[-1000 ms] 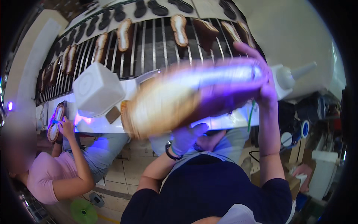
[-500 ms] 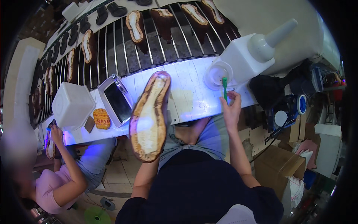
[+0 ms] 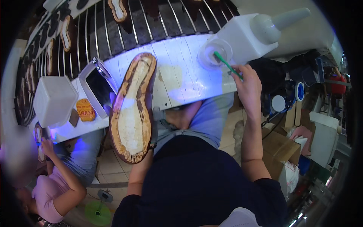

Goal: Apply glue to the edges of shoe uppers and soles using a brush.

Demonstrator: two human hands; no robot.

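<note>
White worktop (image 3: 189,81) borders metal bars (image 3: 146,20) above tiled floor (image 3: 227,142); hands (image 3: 248,84) hold upturned shoe (image 3: 133,113), left; green brush (image 3: 226,63), right.

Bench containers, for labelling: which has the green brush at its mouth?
The clear round cup beside the spouted bottle; the brush isn't at the tray or boxy container.

Behind the bench (image 3: 189,85) lies the slatted rack (image 3: 162,23), while from left to right come a container (image 3: 55,100), a tray (image 3: 87,89), the shoe (image 3: 132,109) overlapping the bench's near edge, and a cup (image 3: 206,62) (brush (image 3: 225,64) reaching it from the right) beside a bottle (image 3: 242,39).
</note>
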